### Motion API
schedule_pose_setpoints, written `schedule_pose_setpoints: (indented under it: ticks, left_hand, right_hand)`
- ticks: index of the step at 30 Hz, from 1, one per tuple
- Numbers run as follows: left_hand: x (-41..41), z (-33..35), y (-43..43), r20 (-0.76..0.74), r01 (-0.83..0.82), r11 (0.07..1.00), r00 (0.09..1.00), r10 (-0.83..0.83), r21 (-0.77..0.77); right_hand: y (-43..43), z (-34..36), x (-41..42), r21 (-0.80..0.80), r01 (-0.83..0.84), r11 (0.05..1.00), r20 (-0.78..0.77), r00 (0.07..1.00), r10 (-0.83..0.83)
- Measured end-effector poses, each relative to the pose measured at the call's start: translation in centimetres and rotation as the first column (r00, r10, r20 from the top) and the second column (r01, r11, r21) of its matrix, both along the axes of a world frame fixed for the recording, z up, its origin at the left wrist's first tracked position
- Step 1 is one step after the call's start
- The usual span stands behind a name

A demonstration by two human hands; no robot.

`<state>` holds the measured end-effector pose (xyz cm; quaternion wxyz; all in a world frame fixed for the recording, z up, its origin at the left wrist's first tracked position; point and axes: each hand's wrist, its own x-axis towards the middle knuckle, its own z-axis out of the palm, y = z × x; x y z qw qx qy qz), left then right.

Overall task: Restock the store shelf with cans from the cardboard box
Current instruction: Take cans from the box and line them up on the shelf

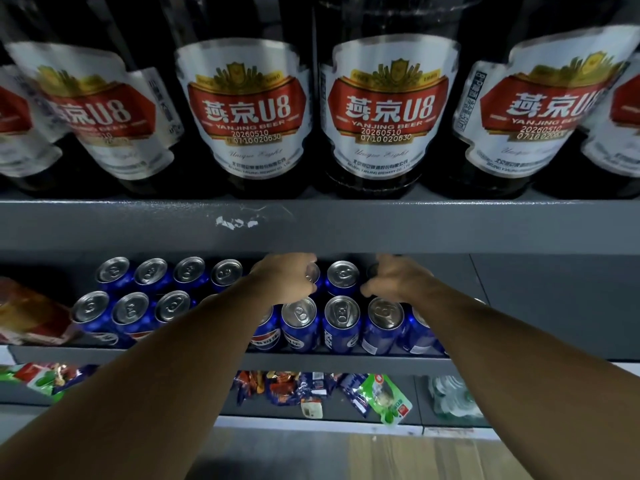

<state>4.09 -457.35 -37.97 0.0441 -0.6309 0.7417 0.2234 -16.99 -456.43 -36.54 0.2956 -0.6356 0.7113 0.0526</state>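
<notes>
Likely the placing step: behind the front row of cans [341, 318], left hand [287, 277] grips a can [312, 271]; right hand [394, 280] curls, its hold hidden. Next: seat upright, release.

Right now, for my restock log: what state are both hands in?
Left hand: gripping a blue can in the back row.
Right hand: fingers curled round a back-row can, which is mostly hidden.

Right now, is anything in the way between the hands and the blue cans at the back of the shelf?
Nothing visible does. The left hand grips a back-row can; the right hand curls beside another. Both reach over the front-row cans, under the grey shelf edge.
</notes>
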Motion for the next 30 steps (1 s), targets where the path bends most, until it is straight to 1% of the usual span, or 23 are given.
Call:
schedule_pose_setpoints:
  ticks: [4, 8, 10, 11, 13, 15, 17, 19, 21, 22, 26, 30]
  left_hand:
    - [-0.2, 0.1, 0.3, 0.000, 0.016, 1.000, 1.000, -0.016, -0.026]
    - [0.0, 0.6, 1.1, -0.049, 0.004, 0.997, 0.999, -0.007, -0.073]
    - [0.6, 1.2, 1.6, -0.094, -0.014, 0.989, 0.996, 0.000, -0.149]
    - [0.9, 1.6, 1.8, -0.123, -0.026, 0.981, 0.992, 0.002, -0.192]
    - [1.9, 2.5, 2.7, -0.176, -0.062, 0.966, 0.984, 0.017, -0.252]
    - [3.4, 3.5, 3.5, -0.204, -0.109, 0.945, 0.978, 0.046, -0.308]
    - [5.3, 4.2, 4.0, -0.204, -0.151, 0.929, 0.975, 0.085, -0.337]
    - [7.6, 4.6, 4.5, -0.211, -0.177, 0.916, 0.972, 0.105, -0.361]
    - [10.3, 4.8, 5.6, -0.196, -0.184, 0.900, 0.974, 0.113, -0.395]
    - [11.8, 4.8, 6.3, -0.177, -0.192, 0.896, 0.976, 0.130, -0.400]
    - [18.8, 4.8, 10.0, -0.155, -0.252, 0.876, 0.966, 0.206, -0.411]
    - [27.0, 4.8, 14.6, -0.139, -0.323, 0.848, 0.946, 0.292, -0.420]
  right_hand:
    - [0.0, -0.1, -0.3, 0.022, 0.024, 0.999, 0.011, 1.000, -0.025]
    - [-0.1, 0.8, 0.0, 0.048, 0.074, 0.996, 0.127, 0.989, -0.080]
    - [0.1, 1.6, 0.4, 0.009, 0.131, 0.991, 0.161, 0.978, -0.131]
    - [0.3, 2.1, 0.7, -0.039, 0.136, 0.990, 0.158, 0.979, -0.129]
    - [0.5, 3.0, 1.7, -0.185, 0.130, 0.974, 0.197, 0.976, -0.093]
    - [0.9, 3.8, 3.4, -0.320, 0.093, 0.943, 0.252, 0.968, -0.010]
    - [1.1, 4.3, 5.7, -0.405, -0.002, 0.914, 0.217, 0.971, 0.098]
    - [1.4, 4.7, 8.6, -0.406, -0.034, 0.913, 0.216, 0.968, 0.132]
    - [2.1, 5.2, 11.8, -0.325, -0.025, 0.946, 0.209, 0.973, 0.097]
    - [2.6, 5.3, 13.5, -0.309, -0.033, 0.951, 0.202, 0.974, 0.099]
    - [4.9, 5.3, 21.1, -0.395, -0.145, 0.907, 0.167, 0.960, 0.227]
    - [7.8, 5.1, 29.9, -0.425, -0.242, 0.872, 0.144, 0.933, 0.330]
